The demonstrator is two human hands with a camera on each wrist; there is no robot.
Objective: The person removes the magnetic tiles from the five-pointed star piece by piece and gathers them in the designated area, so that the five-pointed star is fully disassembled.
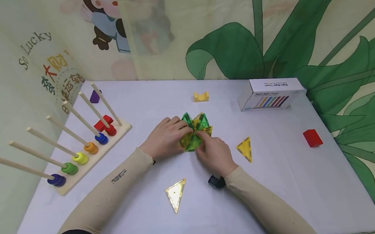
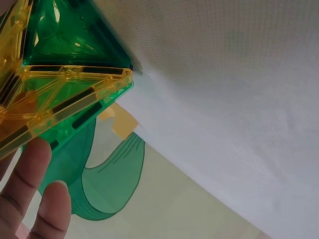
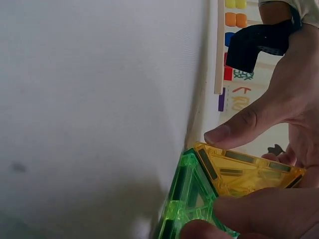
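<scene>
A cluster of green and yellow translucent triangular magnetic tiles (image 1: 194, 142) stands mid-table between both hands, its panels meeting at a raised centre. My left hand (image 1: 164, 138) holds its left side. In the right wrist view that hand's thumb lies along the edge of a yellow tile (image 3: 254, 174), with other fingers behind. From the right, my right hand (image 1: 217, 154) pinches the cluster; its fingers cross the green tile (image 3: 174, 209) in its own wrist view. One loose yellow triangle tile (image 1: 245, 150) lies right of the right hand, another pale yellow triangle tile (image 1: 176, 195) nearer the body.
At left stands a wooden peg rack (image 1: 95, 160) with coloured rings, red blocks (image 1: 103, 123) and a purple block (image 1: 94, 97) behind it. A yellow arch block (image 1: 201, 97) lies at the back. Toward the right are a white box (image 1: 270, 94) and red block (image 1: 312, 138).
</scene>
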